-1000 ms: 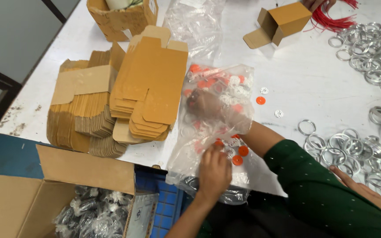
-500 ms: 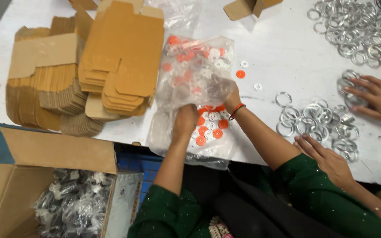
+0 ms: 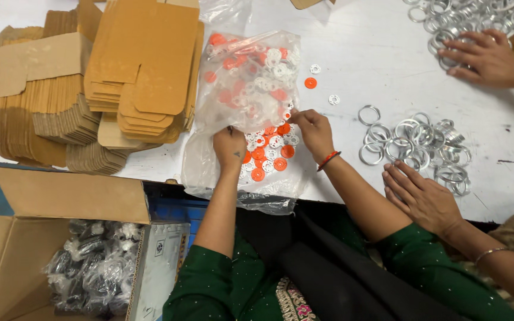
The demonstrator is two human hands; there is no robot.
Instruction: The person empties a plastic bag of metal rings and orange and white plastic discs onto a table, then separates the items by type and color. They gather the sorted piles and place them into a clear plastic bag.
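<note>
L hand (image 3: 231, 147) and R hand (image 3: 315, 129) pinch the clear plastic bag (image 3: 251, 101) of orange & white discs at its mouth, just right of the flat cardboard stack (image 3: 141, 65); sorting step, calls for careful finger-picking.

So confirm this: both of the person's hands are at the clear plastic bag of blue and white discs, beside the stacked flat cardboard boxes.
Wrong colour. The head view shows the left hand and right hand at the clear plastic bag of orange and white discs, beside the stacked flat cardboard boxes.
</note>
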